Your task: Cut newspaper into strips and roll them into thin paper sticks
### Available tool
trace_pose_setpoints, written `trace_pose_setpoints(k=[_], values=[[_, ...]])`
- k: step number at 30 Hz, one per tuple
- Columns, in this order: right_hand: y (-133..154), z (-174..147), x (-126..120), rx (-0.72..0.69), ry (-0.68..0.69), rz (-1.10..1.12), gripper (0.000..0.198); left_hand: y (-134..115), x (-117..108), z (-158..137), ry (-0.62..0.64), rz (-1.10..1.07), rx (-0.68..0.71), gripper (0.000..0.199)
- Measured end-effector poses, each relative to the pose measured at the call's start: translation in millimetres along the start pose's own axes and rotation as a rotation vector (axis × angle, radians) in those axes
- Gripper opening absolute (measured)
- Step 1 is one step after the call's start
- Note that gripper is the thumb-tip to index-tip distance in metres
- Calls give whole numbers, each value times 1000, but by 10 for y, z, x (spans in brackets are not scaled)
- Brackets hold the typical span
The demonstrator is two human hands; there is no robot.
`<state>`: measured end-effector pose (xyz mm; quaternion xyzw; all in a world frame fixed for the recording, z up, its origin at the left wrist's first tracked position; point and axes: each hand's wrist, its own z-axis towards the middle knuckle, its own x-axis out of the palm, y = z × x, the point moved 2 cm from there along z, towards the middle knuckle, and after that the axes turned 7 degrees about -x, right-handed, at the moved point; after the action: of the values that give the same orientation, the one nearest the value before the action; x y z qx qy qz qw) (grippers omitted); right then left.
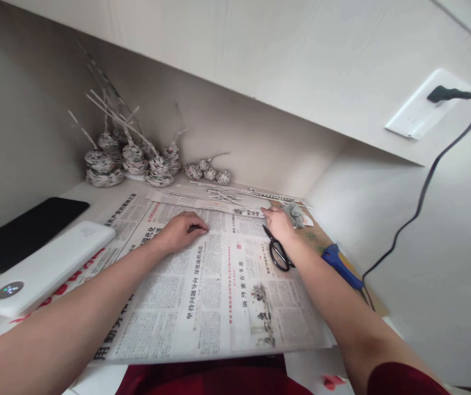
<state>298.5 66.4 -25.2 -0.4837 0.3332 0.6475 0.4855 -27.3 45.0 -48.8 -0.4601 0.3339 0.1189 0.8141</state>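
A sheet of newspaper (214, 285) covers the work surface. My left hand (182, 230) rests on it with loosely curved fingers, a gap between thumb and forefinger and nothing visible in it. Along the far edge of the sheet lies a long, narrow newspaper strip (202, 204). At the right end of this strip is my right hand (278, 222), fingertips closed on it. Black-handled scissors (280, 258) lie by the right wrist, their blades partly hidden. Behind the strip are several thin rolled paper sticks (235, 190), some short pieces among them.
Woven paper gourds (134, 159) with long stems stand at the back left, beside small woven balls (209, 173). A white power bank (50, 263) and a black flat object (29, 230) lie left. A blue glue gun (342, 266) with a cord (416, 208) is right, beside crumpled grey material (295, 214).
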Motion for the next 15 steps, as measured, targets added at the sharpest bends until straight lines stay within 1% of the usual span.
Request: trace_pose_setpoints(k=[3, 10, 12, 14, 15], values=[[44, 6, -56, -22, -32, -7, 32, 3, 2, -2, 1, 0, 2, 19], [228, -57, -200, -21, -105, -24, 23, -9, -6, 0, -15, -4, -3, 21], [323, -101, -248, -32, -129, -13, 21, -50, -21, -7, -38, -45, -29, 23], [461, -181, -319, -65, -167, 21, 19, -102, -32, -18, -55, -139, -75, 26], [546, -238, -361, -92, -185, 49, 19, -125, -30, -24, -40, -202, -113, 28]])
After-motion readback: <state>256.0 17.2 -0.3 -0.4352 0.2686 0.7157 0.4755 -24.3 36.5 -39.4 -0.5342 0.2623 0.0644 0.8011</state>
